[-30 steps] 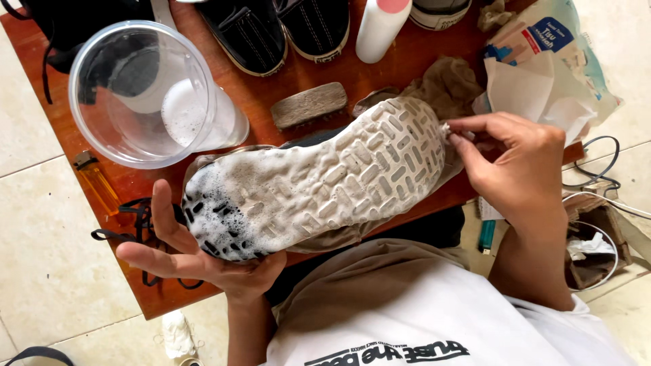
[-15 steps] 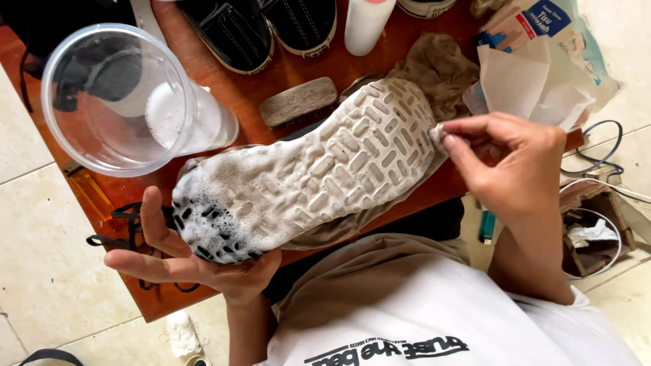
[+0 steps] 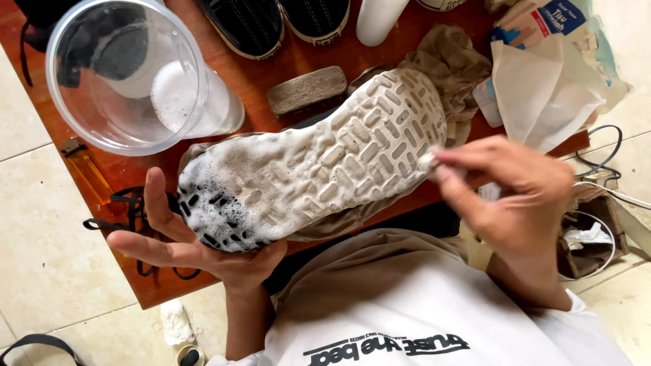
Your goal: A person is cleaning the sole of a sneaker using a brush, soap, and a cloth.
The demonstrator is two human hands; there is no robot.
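Filling the upper half of the view, the reddish-brown wooden table (image 3: 271, 68) carries everything else. Over its middle, the grey shoe with a ridged, soapy white sole (image 3: 319, 163) is held sole-up, running from 8 o'clock to 2 o'clock, with dark foam-covered tread at its lower end. At 10 o'clock stands the round clear plastic container (image 3: 125, 71), tilted, with white foam low inside. At 2 o'clock lies the crumpled pile of white paper and printed packaging (image 3: 549, 74), and beside it, just past the upper end of the shoe, the rumpled beige cloth (image 3: 451, 57). At 12 o'clock sit 2 black slip-on shoes with white edging (image 3: 281, 20), side by side.

The left hand (image 3: 183, 237), at 7 o'clock, cups the foamy end of the shoe from below, fingers spread open under it. The right hand (image 3: 515, 190), at 3 o'clock, is blurred; its fingertips are pinched closed against the sole's edge on something small and pale that cannot be made out.

Above the shoe's middle lies the worn oblong brush block (image 3: 305, 88). At 9 o'clock rests the small amber lighter (image 3: 85, 169), and black laces (image 3: 129, 207) trail beneath the left hand.
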